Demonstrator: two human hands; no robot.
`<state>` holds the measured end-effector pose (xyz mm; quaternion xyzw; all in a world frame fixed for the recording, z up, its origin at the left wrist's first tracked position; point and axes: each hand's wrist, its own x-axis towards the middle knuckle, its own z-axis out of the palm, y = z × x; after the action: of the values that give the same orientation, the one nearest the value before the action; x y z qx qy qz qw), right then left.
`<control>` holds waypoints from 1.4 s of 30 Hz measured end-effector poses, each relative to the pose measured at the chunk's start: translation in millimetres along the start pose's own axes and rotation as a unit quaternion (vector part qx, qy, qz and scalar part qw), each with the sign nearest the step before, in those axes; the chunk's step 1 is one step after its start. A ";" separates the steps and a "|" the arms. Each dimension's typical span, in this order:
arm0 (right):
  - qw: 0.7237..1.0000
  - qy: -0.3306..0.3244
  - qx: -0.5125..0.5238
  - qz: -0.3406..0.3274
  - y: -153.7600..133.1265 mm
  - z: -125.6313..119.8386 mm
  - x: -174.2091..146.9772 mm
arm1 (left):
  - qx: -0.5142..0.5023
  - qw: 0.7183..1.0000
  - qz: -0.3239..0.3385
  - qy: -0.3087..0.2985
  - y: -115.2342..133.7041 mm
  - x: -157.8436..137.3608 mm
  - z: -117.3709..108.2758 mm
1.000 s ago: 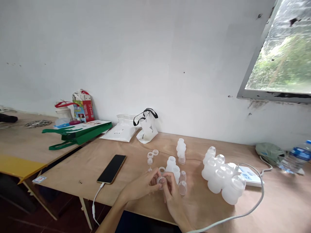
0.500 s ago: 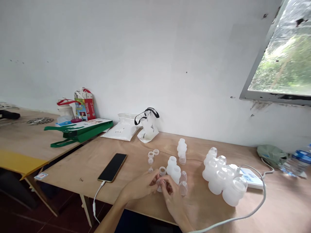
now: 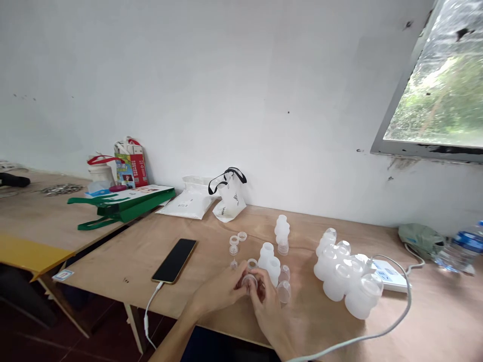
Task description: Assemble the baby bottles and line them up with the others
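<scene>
Near the table's front edge, my left hand point(image 3: 222, 289) and my right hand point(image 3: 267, 299) close their fingers round a small clear plastic ring point(image 3: 249, 280). Its lower part is hidden by the fingers. Just beyond them lies another clear ring point(image 3: 252, 263), and a small clear nipple point(image 3: 234, 264) stands to its left. Several loose rings point(image 3: 234, 241) sit farther back. Right of my hands are frosted white bottles point(image 3: 268, 259), with clear dome caps point(image 3: 284, 291) beside them. Behind these stand more frosted bottles point(image 3: 281, 229).
A black phone point(image 3: 174, 260) on a white cable lies left. A large group of capped frosted bottles point(image 3: 341, 271) stands right, beside a white box point(image 3: 392, 276) and a cable point(image 3: 400, 322). White bags point(image 3: 230, 201) and a green bag point(image 3: 147, 203) lie toward the wall.
Both hands stay in nearly the same place. The fingers have shifted slightly round the ring, and more of its round top shows now.
</scene>
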<state>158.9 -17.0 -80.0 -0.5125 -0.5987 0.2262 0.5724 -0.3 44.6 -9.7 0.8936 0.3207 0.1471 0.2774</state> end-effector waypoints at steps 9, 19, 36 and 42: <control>0.999 -0.020 -0.008 -0.039 -1.1 -0.7 1.6 | 0.055 0.998 -0.012 -0.023 7.3 -1.8 -0.8; 1.000 -0.020 0.016 0.012 2.3 0.4 1.5 | 0.004 1.000 -0.028 0.005 3.0 0.7 -2.6; 0.999 -0.013 -0.043 -0.029 6.8 3.1 0.9 | 0.064 0.997 -0.008 -0.042 4.4 -5.6 0.8; 0.998 -0.023 -0.055 0.000 12.5 7.3 -1.6 | 0.092 0.994 -0.009 -0.052 3.3 -4.7 3.4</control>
<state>156.4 -11.4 -93.3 -0.5378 -0.6232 0.2052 0.5294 -0.7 38.0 -11.0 0.9188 0.3264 0.0679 0.2114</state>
